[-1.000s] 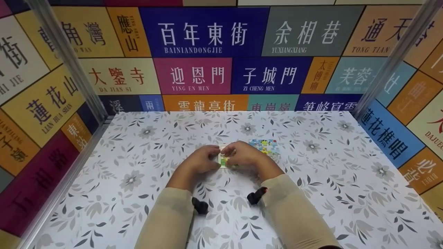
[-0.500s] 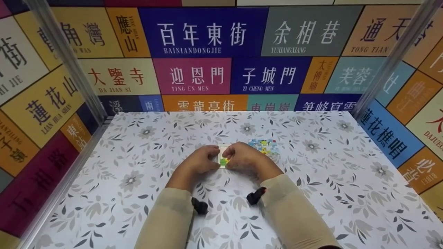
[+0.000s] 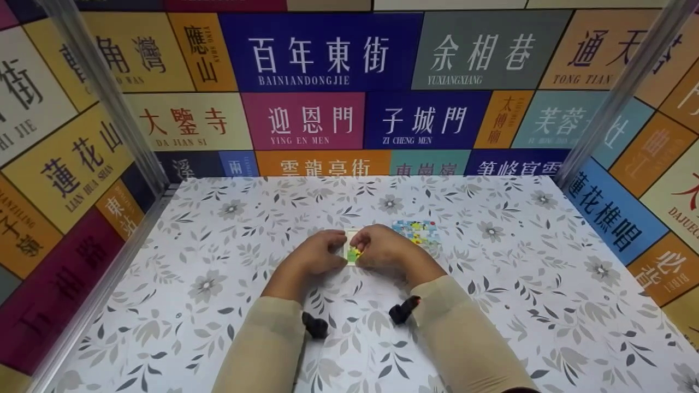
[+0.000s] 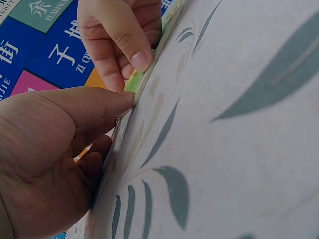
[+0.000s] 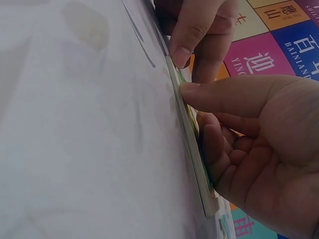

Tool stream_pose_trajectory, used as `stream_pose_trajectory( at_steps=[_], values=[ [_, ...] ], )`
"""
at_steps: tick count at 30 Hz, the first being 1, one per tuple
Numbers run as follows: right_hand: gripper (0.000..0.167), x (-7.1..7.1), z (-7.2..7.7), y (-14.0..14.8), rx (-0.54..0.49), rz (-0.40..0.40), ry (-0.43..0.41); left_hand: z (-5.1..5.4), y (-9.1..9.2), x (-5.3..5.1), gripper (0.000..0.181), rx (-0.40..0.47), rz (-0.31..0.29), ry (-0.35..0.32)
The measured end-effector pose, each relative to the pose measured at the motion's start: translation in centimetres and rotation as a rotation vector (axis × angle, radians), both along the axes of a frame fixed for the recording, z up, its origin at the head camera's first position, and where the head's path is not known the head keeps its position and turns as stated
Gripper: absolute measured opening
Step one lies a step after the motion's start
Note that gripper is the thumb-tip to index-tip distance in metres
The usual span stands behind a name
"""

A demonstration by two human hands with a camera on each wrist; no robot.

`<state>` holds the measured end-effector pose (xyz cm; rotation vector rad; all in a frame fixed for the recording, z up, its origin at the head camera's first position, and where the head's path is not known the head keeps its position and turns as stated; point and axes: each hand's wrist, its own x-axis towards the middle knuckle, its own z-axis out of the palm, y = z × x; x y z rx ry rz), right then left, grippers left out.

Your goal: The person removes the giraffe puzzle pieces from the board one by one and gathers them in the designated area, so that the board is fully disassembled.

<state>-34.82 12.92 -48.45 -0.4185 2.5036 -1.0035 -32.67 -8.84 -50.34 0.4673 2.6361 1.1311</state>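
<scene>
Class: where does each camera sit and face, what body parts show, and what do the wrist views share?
Head: on the head, facing forward and down at the thin, pale-rimmed board; left hand, right hand, beige sleeves show.
Left wrist: on that wrist, facing the left hand at the board; right hand beyond.
Right wrist: on that wrist, facing the right hand at the board; left hand beyond.
Shared by wrist views: both hands, the board.

Shown with the pale-edged board (image 3: 352, 256) largely hidden by the right hand (image 3: 384, 246), both sleeves (image 3: 263, 346) cropped at bottom, and the blue puzzle (image 3: 417, 231) too small to decipher.
</scene>
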Motion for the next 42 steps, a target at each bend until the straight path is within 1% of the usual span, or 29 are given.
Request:
stream_pose_trajectory(
  at_steps=[6, 10, 12, 16, 18, 22, 25, 29, 35, 42],
  values=[
    [0.038, 0.1, 0.4, 0.0, 0.021, -0.004, 0.006, 0.1, 0.1, 0.0, 0.064, -0.004, 0.010, -0.018],
    [0.037, 0.2, 0.7, 0.1, 0.033, -0.008, 0.020, 0.1, 0.1, 0.0, 0.064, -0.004, 0.000, -0.006],
    [0.037, 0.1, 0.9, 0.2, 0.019, 0.011, 0.023, 0.1, 0.1, 0.0, 0.064, -0.006, 0.002, -0.006],
    [0.038, 0.0, 1.4, 1.1, -0.005, 0.057, 0.032, 0.1, 0.1, 0.0, 0.063, -0.018, 0.018, -0.030],
    [0.039, 0.0, 1.7, 1.7, -0.015, 0.067, 0.044, 0.2, 0.1, 0.0, 0.062, -0.025, 0.023, -0.040],
    [0.044, -0.3, 2.3, 3.2, -0.047, 0.063, 0.095, 0.2, 0.2, -0.1, 0.063, -0.021, 0.021, -0.036],
    [0.049, -0.3, 2.7, 4.7, -0.079, 0.041, 0.112, 0.0, 0.2, -0.2, 0.063, -0.017, 0.022, -0.032],
    [0.051, -0.2, 3.0, 7.0, -0.099, 0.004, 0.106, -0.2, 0.2, -0.2, 0.062, -0.008, 0.033, -0.042],
    [0.049, -0.1, 2.9, 9.9, -0.066, -0.029, 0.106, 0.0, 0.3, 0.1, 0.062, 0.007, 0.069, -0.075],
    [0.051, -0.3, 2.3, 11.2, -0.048, -0.033, 0.089, 0.1, 0.3, 0.2, 0.062, 0.015, 0.081, -0.093]
  ],
)
